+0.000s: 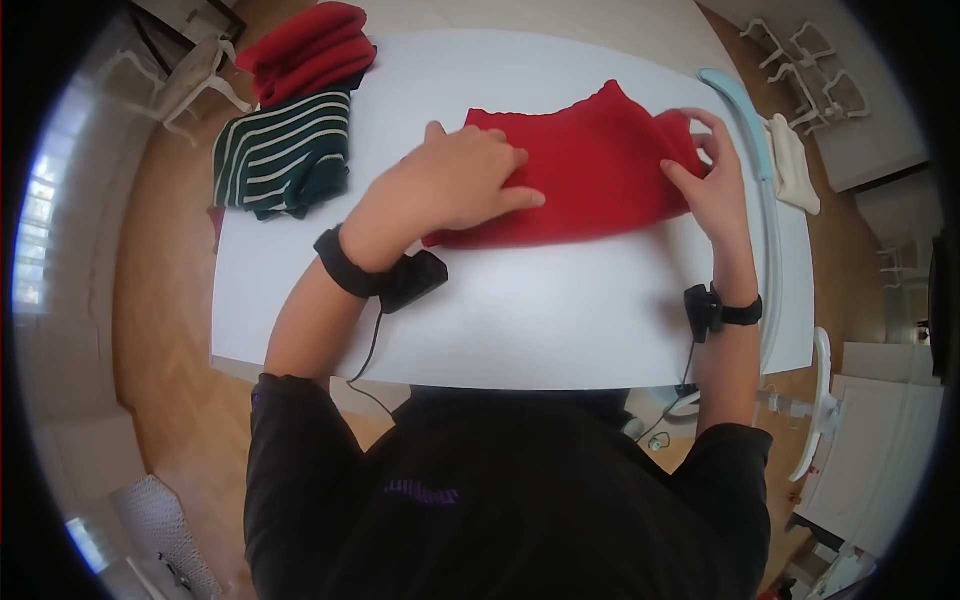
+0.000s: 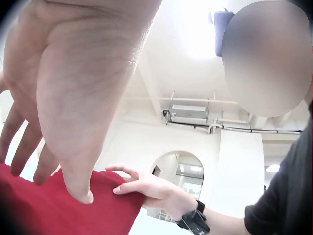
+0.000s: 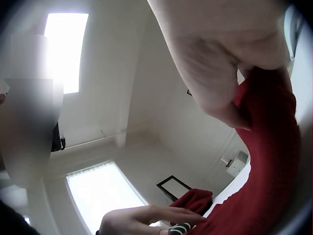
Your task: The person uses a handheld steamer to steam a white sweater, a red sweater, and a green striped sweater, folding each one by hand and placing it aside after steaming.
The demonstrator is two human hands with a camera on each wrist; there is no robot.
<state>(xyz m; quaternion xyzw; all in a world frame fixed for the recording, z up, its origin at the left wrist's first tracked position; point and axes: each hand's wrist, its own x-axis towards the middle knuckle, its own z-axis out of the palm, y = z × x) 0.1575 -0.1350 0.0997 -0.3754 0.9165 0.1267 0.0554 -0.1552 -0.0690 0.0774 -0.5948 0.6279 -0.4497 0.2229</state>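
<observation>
A red knit garment lies across the white table in front of me, its right end lifted and bent over. My right hand grips that end, thumb on the near side and fingers behind; in the right wrist view the cloth is bunched under the palm. My left hand is over the garment's left part, its fingers spread and fairly straight. In the left wrist view the thumb and fingertips of the left hand reach down to the red cloth.
At the table's back left, a folded red knit sits behind a folded green-and-white striped garment. A light blue curved bar runs along the right side, with a cream cloth beyond it. The white table has its near edge at my body.
</observation>
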